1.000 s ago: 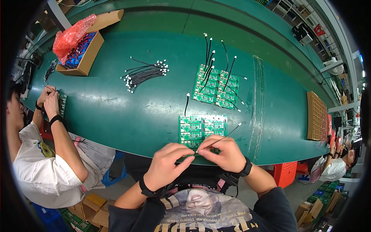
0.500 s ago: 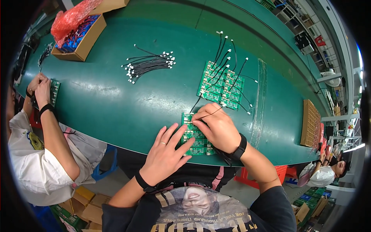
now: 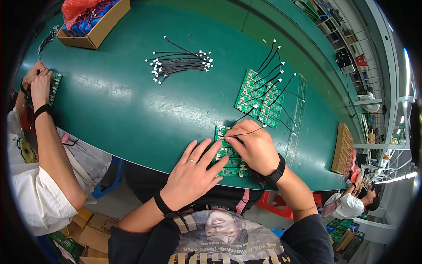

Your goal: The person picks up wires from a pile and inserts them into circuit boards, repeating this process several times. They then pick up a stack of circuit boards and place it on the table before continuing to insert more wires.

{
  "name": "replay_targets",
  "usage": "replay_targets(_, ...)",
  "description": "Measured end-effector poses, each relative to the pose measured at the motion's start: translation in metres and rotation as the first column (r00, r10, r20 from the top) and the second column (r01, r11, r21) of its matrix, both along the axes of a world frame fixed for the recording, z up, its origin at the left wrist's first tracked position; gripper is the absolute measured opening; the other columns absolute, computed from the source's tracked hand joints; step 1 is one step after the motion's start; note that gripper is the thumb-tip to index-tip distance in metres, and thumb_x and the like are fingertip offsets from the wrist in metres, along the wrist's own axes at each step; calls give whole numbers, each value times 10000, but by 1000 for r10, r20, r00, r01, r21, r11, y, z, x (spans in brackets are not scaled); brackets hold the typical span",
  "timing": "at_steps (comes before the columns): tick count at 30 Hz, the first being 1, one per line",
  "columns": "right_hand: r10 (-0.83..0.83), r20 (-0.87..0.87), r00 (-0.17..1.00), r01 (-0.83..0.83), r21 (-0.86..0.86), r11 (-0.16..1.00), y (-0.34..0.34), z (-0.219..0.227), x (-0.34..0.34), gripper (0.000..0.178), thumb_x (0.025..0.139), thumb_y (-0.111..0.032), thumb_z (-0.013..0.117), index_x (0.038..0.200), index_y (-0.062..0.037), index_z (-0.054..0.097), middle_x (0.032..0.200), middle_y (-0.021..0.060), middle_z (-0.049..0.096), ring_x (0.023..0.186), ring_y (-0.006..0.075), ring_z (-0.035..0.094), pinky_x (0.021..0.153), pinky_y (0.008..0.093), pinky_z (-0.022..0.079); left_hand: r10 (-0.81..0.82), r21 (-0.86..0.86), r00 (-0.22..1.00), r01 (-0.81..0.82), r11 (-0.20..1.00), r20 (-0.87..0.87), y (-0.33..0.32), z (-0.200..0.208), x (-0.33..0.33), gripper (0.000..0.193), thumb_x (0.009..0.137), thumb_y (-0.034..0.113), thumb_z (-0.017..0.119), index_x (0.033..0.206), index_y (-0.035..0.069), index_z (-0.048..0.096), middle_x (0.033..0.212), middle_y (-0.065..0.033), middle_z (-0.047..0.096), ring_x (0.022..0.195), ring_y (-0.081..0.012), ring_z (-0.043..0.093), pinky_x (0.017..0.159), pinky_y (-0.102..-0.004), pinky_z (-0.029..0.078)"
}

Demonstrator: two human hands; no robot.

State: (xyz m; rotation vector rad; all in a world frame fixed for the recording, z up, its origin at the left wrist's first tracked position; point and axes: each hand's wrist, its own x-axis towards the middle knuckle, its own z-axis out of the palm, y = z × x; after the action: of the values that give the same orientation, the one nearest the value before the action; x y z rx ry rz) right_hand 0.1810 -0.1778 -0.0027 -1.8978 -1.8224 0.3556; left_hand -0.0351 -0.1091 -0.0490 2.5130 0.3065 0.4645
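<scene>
Close to the table's front edge lies a green circuit board panel (image 3: 230,163), partly covered by my hands. My left hand (image 3: 190,177) rests along its left side, fingers spread, the fingertips touching the board. Over the panel's upper part, my right hand (image 3: 258,147) pinches a short black cable (image 3: 249,132) with thumb and forefinger. One end of this cable is down at the board; its white connector sticks out to the right above my fingers. Whether the lower end is seated in a socket I cannot tell. Another black cable rises behind my right hand from the same panel.
Beyond my hands lie more green panels (image 3: 244,100) with black cables standing up. Left of them is a bundle of black cables (image 3: 182,64) with white connectors. A cardboard box (image 3: 93,40) holds blue parts. At the right stands a brown gridded tray (image 3: 342,149). A co-worker's hands (image 3: 40,79) work at left.
The view has shifted a little, so things on the table appear displaced. My right hand still pinches the cable at the panel, and my left hand keeps its place on the board.
</scene>
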Motion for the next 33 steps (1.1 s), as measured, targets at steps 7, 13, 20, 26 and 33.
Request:
replay_targets(7, 36, 69, 997, -34, -38, 999, 3, 6, -4, 107, 859, -41, 770, 963, -22, 753, 954, 111, 696, 881, 310, 685, 774, 396, 560, 1, -12, 1000, -1, 1000, 17, 1, 0, -1, 489, 899, 300, 761, 1335, 111, 645, 1500, -152, 499, 1430, -352, 428, 1200, -536, 351)
replay_targets(13, 43, 129, 991, -39, -37, 999, 4, 6, -7, 107, 859, -38, 765, 962, -28, 739, 964, 113, 693, 886, 315, 687, 775, 401, 560, -2, -7, 1000, 2, 1000, 21, 1, -2, 0, 484, 904, 299, 752, 1334, 108, 641, 1496, -157, 500, 1425, -351, 432, 1206, -529, 342)
replay_targets(20, 19, 139, 990, -9, -69, 998, 6, 11, -13, 89, 863, -25, 746, 950, -24, 727, 967, 120, 691, 887, 331, 685, 772, 410, 559, 0, -11, 1000, 0, 1000, 21, 0, -4, -1, 483, 905, 299, 749, 1334, 108, 639, 1495, -166, 499, 1424, -348, 433, 1214, -526, 329)
replay_targets(26, 11, 149, 989, -1, -68, 998, 4, 8, -12, 97, 858, -25, 745, 952, -29, 725, 959, 123, 692, 885, 329, 685, 775, 414, 557, 2, -6, 1000, -2, 1000, 17, -1, -3, 0, 480, 903, 294, 750, 1333, 110, 640, 1497, -163, 500, 1425, -345, 434, 1214, -521, 329)
replay_targets(33, 10, 239, 971, 7, -70, 997, 6, 11, -18, 93, 849, -30, 749, 938, -40, 726, 917, 100, 682, 832, 323, 667, 753, 419, 537, 14, -1, 1000, -14, 1000, 13, -2, -3, 0, 486, 890, 292, 761, 1329, 118, 649, 1498, -146, 509, 1426, -342, 439, 1208, -524, 341)
